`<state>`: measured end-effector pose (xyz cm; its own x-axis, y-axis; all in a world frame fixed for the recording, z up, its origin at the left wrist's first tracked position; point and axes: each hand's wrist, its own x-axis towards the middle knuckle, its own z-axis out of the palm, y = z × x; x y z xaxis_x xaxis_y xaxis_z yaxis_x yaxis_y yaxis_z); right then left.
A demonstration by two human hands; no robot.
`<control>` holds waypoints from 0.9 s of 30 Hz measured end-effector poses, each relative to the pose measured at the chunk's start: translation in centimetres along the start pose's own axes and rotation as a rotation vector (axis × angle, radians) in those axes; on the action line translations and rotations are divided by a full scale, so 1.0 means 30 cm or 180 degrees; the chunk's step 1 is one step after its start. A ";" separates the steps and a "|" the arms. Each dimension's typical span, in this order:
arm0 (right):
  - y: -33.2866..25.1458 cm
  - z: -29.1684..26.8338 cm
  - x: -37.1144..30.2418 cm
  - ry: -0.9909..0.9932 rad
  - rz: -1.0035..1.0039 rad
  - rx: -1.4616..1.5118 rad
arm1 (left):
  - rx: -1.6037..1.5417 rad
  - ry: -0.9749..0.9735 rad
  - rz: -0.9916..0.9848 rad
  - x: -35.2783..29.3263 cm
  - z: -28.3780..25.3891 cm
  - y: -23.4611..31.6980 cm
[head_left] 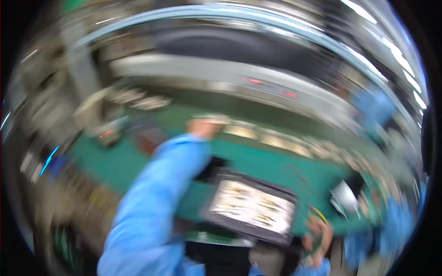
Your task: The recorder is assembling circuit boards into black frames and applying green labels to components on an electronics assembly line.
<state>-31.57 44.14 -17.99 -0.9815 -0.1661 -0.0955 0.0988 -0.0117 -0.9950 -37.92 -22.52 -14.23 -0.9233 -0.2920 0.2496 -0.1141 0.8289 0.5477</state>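
Two hands are showing in this heavily blurred view from the head camera. One, the left hand (202, 126), is reaching far forward on a blue sleeve (156, 198) over the green surface (258, 161), and it is touching or gripping a pale flat piece (212, 118) at the start of a row of similar pale pieces (276, 140) that is running off to the right along the far side of the surface; the blur is hiding whether the fingers are closed on it, so I cannot tell. The right hand (317, 241) is staying low at the near edge, curled around a small dark thing (316, 244) with a yellow cord (318, 212) looping just above it; what that thing is cannot be made out. Between the arms a black tray (251, 207) with a pale, patterned inside is lying on the surface, tilted in the picture. Farther right, another person's blue sleeve (398, 225) is showing near the rim.
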 end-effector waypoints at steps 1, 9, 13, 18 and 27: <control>0.076 0.125 0.048 0.0576 -0.0068 -0.0054 | -0.0088 -0.0207 0.0311 -0.108 -0.173 -0.150; -0.462 0.363 -0.149 -0.0731 0.0746 0.1288 | -0.3447 0.0858 -0.2266 0.003 -0.139 -0.020; -0.578 0.469 -0.111 -0.0955 0.0641 0.0787 | -0.0098 0.0919 -0.1152 -0.051 -0.239 0.158; -0.721 0.730 0.010 -0.1223 -0.0978 0.0213 | -0.3528 -0.1540 0.0661 -0.432 -0.322 0.724; -0.842 0.815 0.024 -0.0745 -0.2369 -0.0738 | -0.4979 -0.0450 -0.0468 -0.508 -0.248 0.887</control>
<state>-30.76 20.19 7.77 -0.7143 -0.3975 0.5760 -0.6277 -0.0001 -0.7785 -24.18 0.43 2.47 -0.9743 -0.2031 0.0974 0.1918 -0.5214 0.8315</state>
